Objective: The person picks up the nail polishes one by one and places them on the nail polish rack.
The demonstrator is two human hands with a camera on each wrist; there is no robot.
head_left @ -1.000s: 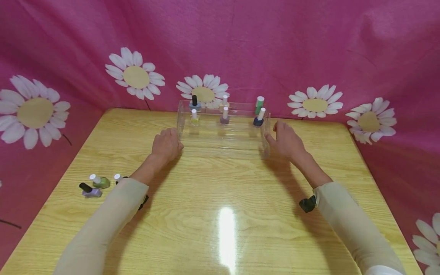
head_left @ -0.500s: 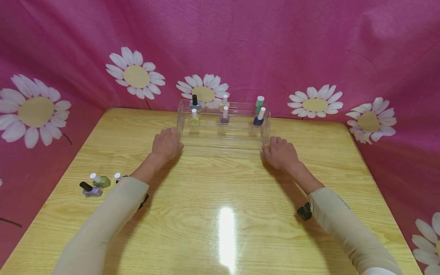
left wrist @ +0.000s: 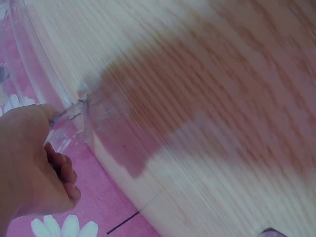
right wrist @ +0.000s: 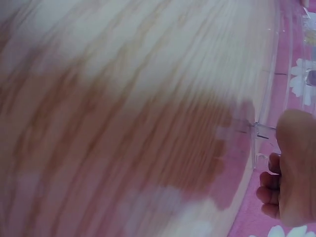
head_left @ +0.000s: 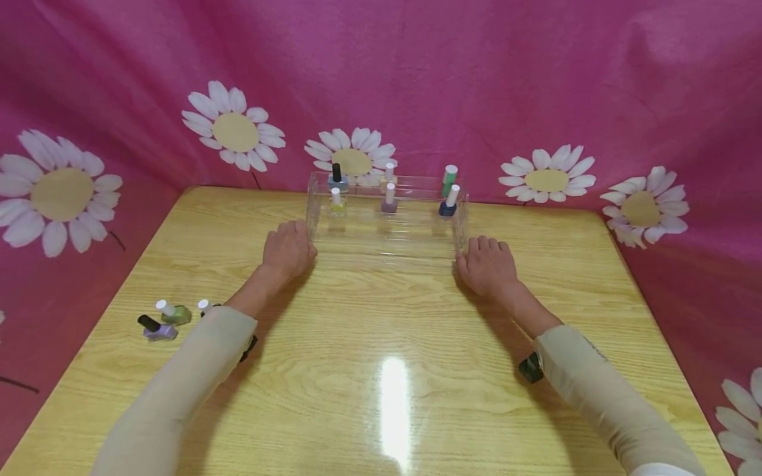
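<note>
Gripping rack [head_left: 383, 246] near far edge of table [head_left: 321, 390], left hand [head_left: 288, 251] and right hand [head_left: 488, 266] pinching front corners; likely adjusting its position; next move calls for even force without jolting bottles [head_left: 389, 206]

From six o'clock, the head view faces forward and down; closer wrist views share its clear nail-polish rack [head_left: 387, 228].

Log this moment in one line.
left hand: grips clear rack; right hand: grips its other end; rack: six bottles; table: more bottles
</note>
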